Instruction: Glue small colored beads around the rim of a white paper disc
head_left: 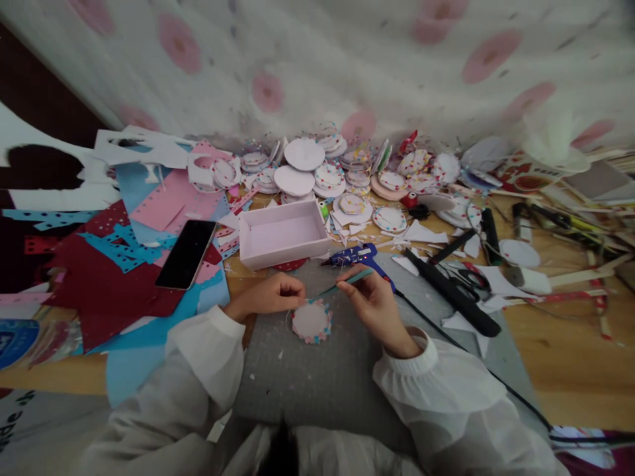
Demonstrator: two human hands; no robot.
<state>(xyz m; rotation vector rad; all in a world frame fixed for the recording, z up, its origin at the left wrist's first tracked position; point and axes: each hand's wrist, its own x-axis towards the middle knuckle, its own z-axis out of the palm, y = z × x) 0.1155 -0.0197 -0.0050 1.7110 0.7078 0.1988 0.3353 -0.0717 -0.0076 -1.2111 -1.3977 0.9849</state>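
A small round pink paper disc (311,321) with a dotted, coloured rim lies on a grey cutting mat (317,370). My left hand (270,295) is curled shut at the disc's left edge, pinching its rim. My right hand (374,301) grips a thin green pen-like tool (347,282) whose tip points down-left toward the disc. A blue glue gun (360,256) lies just beyond my right hand.
An open pink box (282,235) stands behind the mat. A black phone (186,254) rests on red, blue and pink paper scraps at left. Several decorated discs pile against the patterned backdrop. Black scissors (466,281), a long black tool (454,294) and a cable lie at right.
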